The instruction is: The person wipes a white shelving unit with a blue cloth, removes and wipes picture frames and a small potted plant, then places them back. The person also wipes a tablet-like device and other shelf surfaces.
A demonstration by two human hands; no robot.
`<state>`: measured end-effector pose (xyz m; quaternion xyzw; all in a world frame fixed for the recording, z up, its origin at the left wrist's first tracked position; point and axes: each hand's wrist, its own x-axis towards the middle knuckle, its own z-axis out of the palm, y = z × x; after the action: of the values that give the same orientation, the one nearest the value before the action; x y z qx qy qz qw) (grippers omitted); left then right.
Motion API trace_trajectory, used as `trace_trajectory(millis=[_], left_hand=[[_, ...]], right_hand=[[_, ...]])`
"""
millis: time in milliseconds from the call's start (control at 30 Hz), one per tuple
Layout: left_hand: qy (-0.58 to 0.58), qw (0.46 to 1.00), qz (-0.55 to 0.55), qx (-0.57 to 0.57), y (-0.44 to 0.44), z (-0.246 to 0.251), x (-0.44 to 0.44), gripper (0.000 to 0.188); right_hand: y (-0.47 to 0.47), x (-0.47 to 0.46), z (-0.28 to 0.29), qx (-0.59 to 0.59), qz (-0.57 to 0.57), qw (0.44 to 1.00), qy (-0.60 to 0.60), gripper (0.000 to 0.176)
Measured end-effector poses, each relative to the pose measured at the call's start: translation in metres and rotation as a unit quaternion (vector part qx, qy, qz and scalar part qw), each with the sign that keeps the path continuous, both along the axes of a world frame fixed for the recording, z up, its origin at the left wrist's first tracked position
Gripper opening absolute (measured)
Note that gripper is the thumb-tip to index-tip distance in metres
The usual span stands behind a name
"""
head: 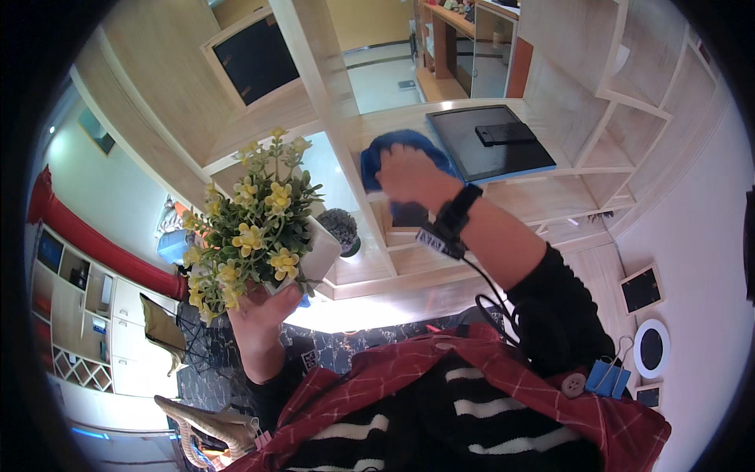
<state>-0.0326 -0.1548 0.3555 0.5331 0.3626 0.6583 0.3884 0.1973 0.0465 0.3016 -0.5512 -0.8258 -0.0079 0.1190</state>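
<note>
In my left hand (262, 312) I hold a potted plant with yellow flowers (248, 227), apparently artificial, tilted to the left. Its white square pot (320, 251) faces the shelves, and the leaves partly hide my fingers. My right hand (416, 177) presses a bunched blue cloth (377, 156) onto a pale wooden shelf (389, 124). A strap with a small cabled device (451, 227) circles that wrist. Just right of the cloth lies a dark flat panel with a blue edge (489, 159), and a black rectangular object (504, 134) rests on it.
A round grey-green plant ball (337, 227) stands in a lower compartment, close to the white pot. A dark-backed frame (256, 59) leans in the upper left compartment. Upright wooden dividers (318, 76) separate the compartments. Several frames, one an oval white frame (652, 348), are at the right wall.
</note>
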Motion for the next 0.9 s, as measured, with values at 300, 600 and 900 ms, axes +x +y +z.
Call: trace_trajectory(millis=[300,600,900], left_hand=[[0.022,0.994,0.073,-0.076,-0.026,-0.001,-0.002,0.081],[0.018,0.997,0.054,-0.051,-0.034,-0.011,-0.012,0.072],[0.021,0.996,0.044,-0.076,-0.025,-0.005,-0.006,0.077]], right_hand=[[0.085,-0.012,0.023,-0.054,-0.045,0.997,-0.038,0.046],[0.182,-0.012,0.010,-0.064,-0.020,0.992,-0.103,0.041],[0.125,-0.012,0.014,-0.034,-0.017,0.996,-0.086,0.041]])
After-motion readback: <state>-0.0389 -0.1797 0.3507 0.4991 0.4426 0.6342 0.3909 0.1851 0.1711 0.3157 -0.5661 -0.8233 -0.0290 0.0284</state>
